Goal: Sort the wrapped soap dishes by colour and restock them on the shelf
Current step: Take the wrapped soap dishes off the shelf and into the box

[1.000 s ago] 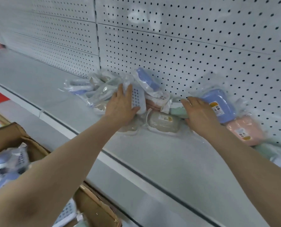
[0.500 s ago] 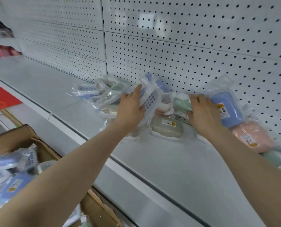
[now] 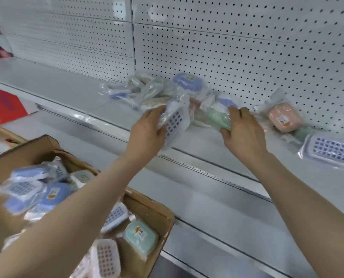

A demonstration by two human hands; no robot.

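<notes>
Left hand (image 3: 147,133) curled round white grid dish (image 3: 175,122); right hand (image 3: 245,135) curled round green dish (image 3: 217,118)

Left arm: stretched forward from the lower left, forearm bare.
Left hand (image 3: 147,133): fingers are curled round a wrapped white dish (image 3: 175,122).
Right arm: stretched forward from the lower right.
Right hand (image 3: 245,135): back is turned upward; a wrapped green dish (image 3: 215,117) is gripped between fingers and thumb.
</notes>
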